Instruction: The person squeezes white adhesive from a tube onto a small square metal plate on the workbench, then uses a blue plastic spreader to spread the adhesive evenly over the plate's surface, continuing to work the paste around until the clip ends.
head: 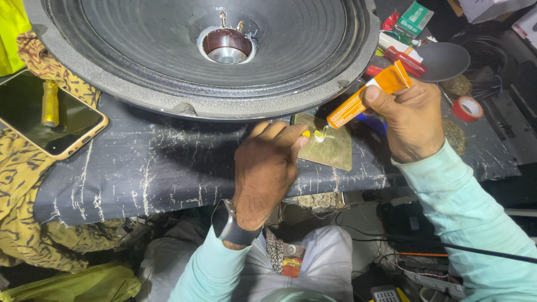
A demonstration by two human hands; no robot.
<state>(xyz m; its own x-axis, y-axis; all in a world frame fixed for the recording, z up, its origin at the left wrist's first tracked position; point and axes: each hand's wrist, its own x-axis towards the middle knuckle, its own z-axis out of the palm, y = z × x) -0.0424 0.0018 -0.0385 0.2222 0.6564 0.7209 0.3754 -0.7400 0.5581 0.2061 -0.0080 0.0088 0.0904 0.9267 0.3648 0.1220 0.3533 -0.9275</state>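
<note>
Orange glue tube (366, 96) in right hand (411, 120), fingers closed round upper end. Long axis slants down-left, nozzle just above brass-coloured plate (330, 150), below speaker rim (224, 109). Left hand (265, 168) nearer plate, fingers curled, pinching small yellow piece (305, 133) beside nozzle. Glue blob at tip hard to make out; left fingertips hidden.

Left hand (267, 168) at centre, back up, fingers curled toward 1 o'clock, fingertips pinched shut, watch on wrist. Right hand (411, 120) at 2 o'clock, fist-like grip closed, thumb on top pointing 10 o'clock. Both forearms sleeved, entering from 6 and 4 o'clock.
</note>
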